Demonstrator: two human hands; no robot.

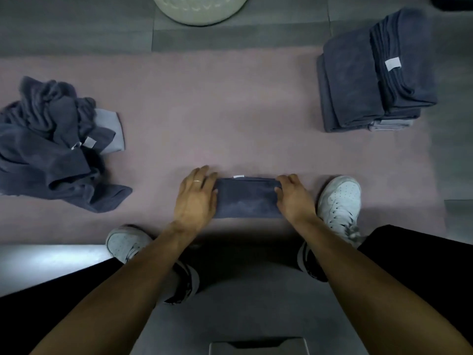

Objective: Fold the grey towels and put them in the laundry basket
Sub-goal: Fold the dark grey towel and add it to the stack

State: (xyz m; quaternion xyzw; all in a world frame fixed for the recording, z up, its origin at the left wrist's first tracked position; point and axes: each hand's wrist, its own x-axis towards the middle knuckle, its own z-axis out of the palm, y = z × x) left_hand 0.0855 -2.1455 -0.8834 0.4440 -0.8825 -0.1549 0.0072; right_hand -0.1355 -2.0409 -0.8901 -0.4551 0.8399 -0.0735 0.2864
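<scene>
A small folded grey towel (247, 199) lies on the pink mat (217, 111) just in front of me. My left hand (195, 198) lies flat over its left end with fingers fairly straight. At the towel's right end my right hand (294, 198) has its fingers curled over the edge and its thumb against the cloth. To the left sits a heap of unfolded grey towels (53, 147). A stack of folded grey towels (373, 80) stands at the back right. The pale round laundry basket (199, 8) shows at the top edge, mostly cut off.
My two white shoes (339, 203) (126, 242) flank the towel, the right one on the mat. Grey floor tiles surround the mat. A grey flat object (258, 345) sits at the bottom edge. A dark object (453, 2) is in the top right corner.
</scene>
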